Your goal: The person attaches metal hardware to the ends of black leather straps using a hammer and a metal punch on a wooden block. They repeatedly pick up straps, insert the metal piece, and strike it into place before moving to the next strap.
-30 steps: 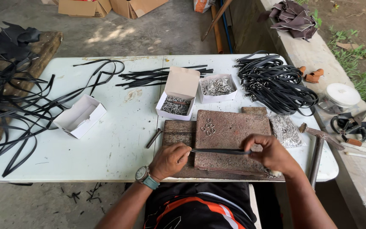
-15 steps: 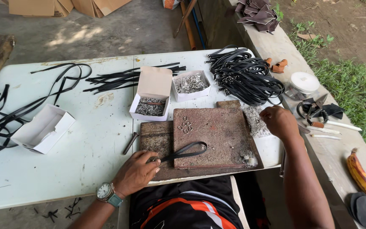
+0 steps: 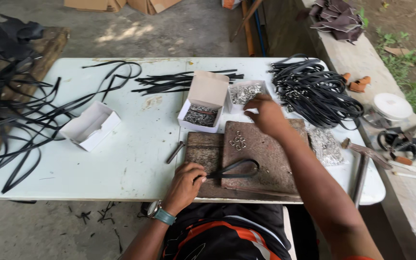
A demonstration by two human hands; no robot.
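Head view: half a second ago the right hand hovered by the loose metal bits at the right; now it reaches far to the box of silver fittings, fingers curled, perhaps pinching one. The left hand pins the looped black strap on the near board.

The table is pale, off-white with a faint green cast. Black leather strips lie heaped on it, and a black looped strap sits on the rust-brown, speckled slab. Two small cardboard boxes are white, filled with silver-grey metal bits; another white box stands apart. A cluster of silvery rings glints on the brown. The wristwatch has a teal band. The clothing below is black with orange and white stripes.
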